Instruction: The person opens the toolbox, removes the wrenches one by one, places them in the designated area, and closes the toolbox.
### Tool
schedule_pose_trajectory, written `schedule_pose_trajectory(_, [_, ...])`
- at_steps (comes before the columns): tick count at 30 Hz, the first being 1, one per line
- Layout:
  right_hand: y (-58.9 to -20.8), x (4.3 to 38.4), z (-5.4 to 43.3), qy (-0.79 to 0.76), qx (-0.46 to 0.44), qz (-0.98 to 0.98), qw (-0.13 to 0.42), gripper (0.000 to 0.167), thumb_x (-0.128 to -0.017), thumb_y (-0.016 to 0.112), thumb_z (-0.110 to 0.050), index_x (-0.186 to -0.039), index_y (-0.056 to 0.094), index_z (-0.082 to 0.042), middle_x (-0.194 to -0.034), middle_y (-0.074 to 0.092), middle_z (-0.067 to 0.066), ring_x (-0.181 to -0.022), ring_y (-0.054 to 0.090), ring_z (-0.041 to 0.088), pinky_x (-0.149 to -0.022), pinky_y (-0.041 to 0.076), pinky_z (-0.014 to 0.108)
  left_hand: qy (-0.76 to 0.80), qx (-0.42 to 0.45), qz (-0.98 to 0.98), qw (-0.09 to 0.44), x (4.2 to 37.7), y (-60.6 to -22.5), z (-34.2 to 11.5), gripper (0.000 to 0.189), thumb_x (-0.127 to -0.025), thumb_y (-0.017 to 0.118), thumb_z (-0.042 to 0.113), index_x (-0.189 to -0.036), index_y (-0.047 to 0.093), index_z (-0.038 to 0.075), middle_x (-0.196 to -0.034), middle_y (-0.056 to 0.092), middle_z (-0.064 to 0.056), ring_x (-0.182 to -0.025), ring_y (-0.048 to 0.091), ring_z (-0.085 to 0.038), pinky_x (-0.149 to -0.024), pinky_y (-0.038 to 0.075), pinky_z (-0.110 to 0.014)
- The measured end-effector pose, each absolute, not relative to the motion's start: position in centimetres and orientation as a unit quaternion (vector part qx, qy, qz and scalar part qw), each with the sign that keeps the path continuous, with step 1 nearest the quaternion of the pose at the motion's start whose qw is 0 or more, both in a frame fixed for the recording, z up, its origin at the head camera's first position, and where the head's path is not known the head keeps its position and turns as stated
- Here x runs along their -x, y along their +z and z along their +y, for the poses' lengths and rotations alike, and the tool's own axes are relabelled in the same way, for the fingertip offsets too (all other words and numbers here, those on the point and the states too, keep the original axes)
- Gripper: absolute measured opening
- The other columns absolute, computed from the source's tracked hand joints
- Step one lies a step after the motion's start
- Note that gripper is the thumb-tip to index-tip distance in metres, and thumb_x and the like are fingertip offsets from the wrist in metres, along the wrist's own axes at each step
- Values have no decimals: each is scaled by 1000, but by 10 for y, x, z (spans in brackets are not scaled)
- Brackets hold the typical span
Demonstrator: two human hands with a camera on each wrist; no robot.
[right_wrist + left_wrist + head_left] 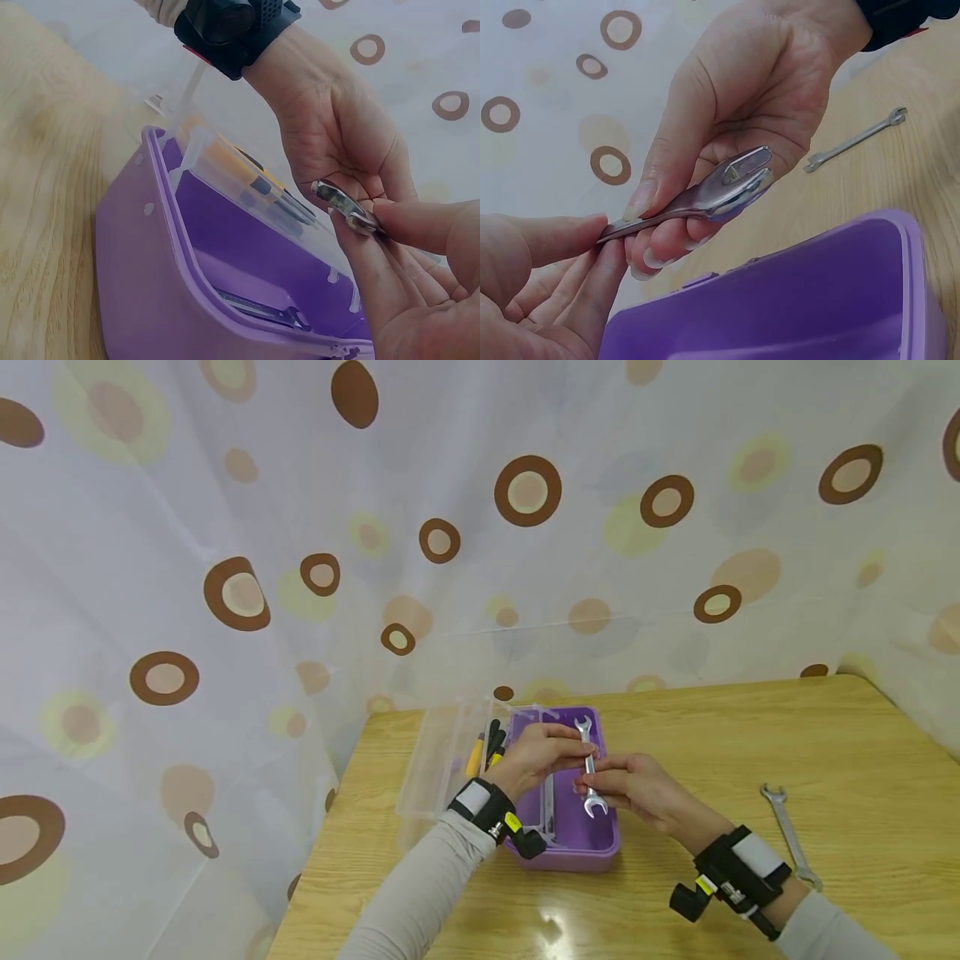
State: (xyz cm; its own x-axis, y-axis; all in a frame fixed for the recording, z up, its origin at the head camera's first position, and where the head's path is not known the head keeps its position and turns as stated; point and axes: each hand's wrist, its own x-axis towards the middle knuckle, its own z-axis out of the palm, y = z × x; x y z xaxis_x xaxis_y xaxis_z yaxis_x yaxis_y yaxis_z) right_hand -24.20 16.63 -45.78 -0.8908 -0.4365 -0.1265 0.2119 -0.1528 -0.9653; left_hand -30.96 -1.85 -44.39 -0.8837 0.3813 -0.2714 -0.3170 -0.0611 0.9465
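A silver double open-ended wrench point(589, 767) is held above the purple toolbox point(573, 860), its two jaw ends pointing away from and toward me. My left hand point(534, 757) pinches its shank between thumb and fingers from the left. From the right, my right hand point(637, 787) grips the shank nearer the closer end. In the left wrist view, thumb and fingers of both the left hand point(532, 281) and the right hand point(742, 97) meet on the wrench point(731, 184). Inside the box, another wrench point(262, 309) lies on the floor in the right wrist view.
A second loose wrench point(787, 835) lies on the wooden table point(697, 735), right of the box. The clear plastic lid point(435, 760) is swung open to the left, with yellow-and-black handled tools point(476, 756) by it. A patterned curtain point(465, 593) hangs behind.
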Motion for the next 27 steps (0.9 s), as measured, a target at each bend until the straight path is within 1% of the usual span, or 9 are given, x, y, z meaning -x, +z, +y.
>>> schedule_pose_trajectory(3, [-458, 241, 169, -753, 95, 615, 215, 30, -105, 61, -4, -126, 61, 17, -107, 79, 7, -100, 76, 13, -91, 60, 27, 728, -25, 642, 238, 310, -444, -15, 18, -92, 75, -7, -108, 69, -9, -88, 74, -11, -79, 76, -18, -84, 63, -32])
schedule_pose_trajectory(7, [-459, 240, 176, -748, 92, 622, 211, 31, -105, 62, -6, -127, 61, 15, -108, 78, 6, -101, 76, 12, -92, 60, 27, 723, -33, 648, 238, 310, -443, -9, 23, -92, 73, -7, -113, 67, -13, -96, 77, -18, -84, 78, -21, -85, 63, -33])
schedule_pose_trajectory(11, [-460, 238, 188, -743, 94, 629, 208, 32, -105, 61, -7, -129, 61, 14, -109, 78, 5, -101, 76, 12, -92, 60, 27, 720, -40, 649, 243, 308, -441, 2, 19, -92, 74, -6, -110, 68, -9, -104, 78, -22, -92, 78, -25, -88, 63, -35])
schedule_pose_trajectory(13, [-460, 237, 194, -738, 99, 634, 207, 35, -106, 61, -8, -131, 59, 16, -110, 78, 4, -102, 75, 12, -92, 60, 27, 721, -43, 647, 243, 307, -442, 9, 15, -92, 74, -6, -106, 69, -6, -103, 78, -21, -94, 78, -26, -88, 63, -35])
schedule_pose_trajectory(17, [-461, 233, 206, -734, 103, 639, 206, 40, -106, 59, -8, -134, 54, 21, -111, 77, 5, -104, 75, 11, -92, 59, 26, 726, -45, 640, 247, 305, -445, 22, 12, -92, 73, -9, -103, 71, -6, -101, 78, -21, -96, 78, -28, -88, 63, -35])
schedule_pose_trajectory(19, [-463, 231, 210, -737, 103, 636, 206, 36, -107, 58, -7, -132, 57, 19, -112, 77, 6, -104, 75, 12, -92, 59, 26, 728, -44, 636, 250, 303, -446, 26, 12, -91, 73, -10, -103, 72, -7, -100, 78, -20, -95, 78, -27, -89, 63, -35])
schedule_pose_trajectory(24, [-466, 227, 225, -751, 113, 617, 206, 24, -108, 55, -4, -124, 66, 9, -111, 78, 6, -106, 75, 14, -92, 59, 26, 732, -49, 627, 259, 300, -446, 40, 13, -91, 72, -11, -104, 72, -9, -103, 77, -24, -99, 77, -33, -88, 63, -36])
schedule_pose_trajectory(27, [-467, 223, 238, -755, 119, 611, 206, 23, -108, 53, -3, -122, 68, 7, -111, 78, 5, -106, 75, 14, -92, 59, 26, 730, -57, 627, 265, 299, -446, 51, 14, -91, 72, -11, -105, 72, -10, -103, 77, -24, -103, 76, -36, -88, 63, -35])
